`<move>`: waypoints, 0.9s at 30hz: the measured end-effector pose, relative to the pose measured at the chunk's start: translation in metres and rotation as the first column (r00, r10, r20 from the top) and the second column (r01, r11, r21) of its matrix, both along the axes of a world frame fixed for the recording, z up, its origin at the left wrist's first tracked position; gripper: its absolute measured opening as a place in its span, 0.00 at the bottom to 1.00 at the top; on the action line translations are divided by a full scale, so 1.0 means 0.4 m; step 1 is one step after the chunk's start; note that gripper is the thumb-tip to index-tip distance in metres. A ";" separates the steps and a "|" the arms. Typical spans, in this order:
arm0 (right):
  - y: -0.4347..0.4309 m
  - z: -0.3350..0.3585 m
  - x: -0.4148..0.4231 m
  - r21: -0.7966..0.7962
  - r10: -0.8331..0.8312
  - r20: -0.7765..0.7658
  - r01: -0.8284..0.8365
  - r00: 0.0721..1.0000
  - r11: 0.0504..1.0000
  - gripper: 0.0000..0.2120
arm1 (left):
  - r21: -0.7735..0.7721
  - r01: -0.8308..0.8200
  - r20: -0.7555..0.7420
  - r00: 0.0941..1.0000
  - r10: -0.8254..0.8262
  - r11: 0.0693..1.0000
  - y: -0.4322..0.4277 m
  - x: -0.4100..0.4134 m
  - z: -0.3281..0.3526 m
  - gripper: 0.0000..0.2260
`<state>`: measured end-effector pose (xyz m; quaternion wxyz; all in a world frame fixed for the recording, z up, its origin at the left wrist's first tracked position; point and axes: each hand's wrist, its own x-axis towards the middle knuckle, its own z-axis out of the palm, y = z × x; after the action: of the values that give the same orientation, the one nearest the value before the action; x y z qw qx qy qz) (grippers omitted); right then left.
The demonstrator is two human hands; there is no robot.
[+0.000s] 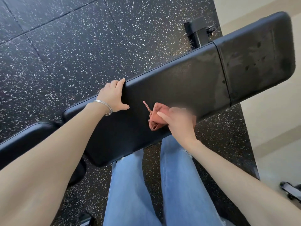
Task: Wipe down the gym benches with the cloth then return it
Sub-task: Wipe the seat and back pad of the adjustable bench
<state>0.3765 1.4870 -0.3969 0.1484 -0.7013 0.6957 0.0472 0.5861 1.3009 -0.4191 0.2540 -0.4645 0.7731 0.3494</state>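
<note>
Two risks: cloth (156, 117), bunched small on bench (179, 79) near side & pinched in right hand (180, 123) grip, may skip patches; left hand (113, 98) grip, curled over far edge, covers a prob. unwiped bit.

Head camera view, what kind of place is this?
Most likely a gym: a long black padded bench, speckled black rubber floor tiles, and a right hand holding a pink cloth on the bench.
</note>
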 end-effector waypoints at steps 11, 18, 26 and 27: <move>-0.254 -0.011 -0.031 -0.052 -0.047 -0.027 0.045 0.999 0.998 0.22 | -0.040 0.013 -0.039 0.999 -0.015 0.999 0.002 -0.065 -0.007 0.46; -0.349 -0.024 -0.357 0.017 -0.360 -0.119 0.364 0.925 0.931 0.23 | -0.097 0.044 -0.074 0.996 -0.052 0.994 -0.004 -0.229 -0.010 0.44; -0.365 -0.042 -0.331 0.010 -0.587 -0.060 0.589 0.807 0.808 0.23 | -0.139 -0.009 -0.086 0.996 -0.003 0.990 -0.013 -0.396 -0.004 0.45; -0.357 -0.040 -0.305 0.044 -0.514 -0.049 0.516 0.856 0.855 0.23 | -0.139 -0.025 -0.079 0.997 0.014 0.990 -0.012 -0.403 -0.004 0.46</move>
<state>0.2544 1.3444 -0.4130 0.1629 -0.4843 0.8588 0.0375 0.4251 1.2963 -0.4207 0.1869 -0.4748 0.8004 0.3146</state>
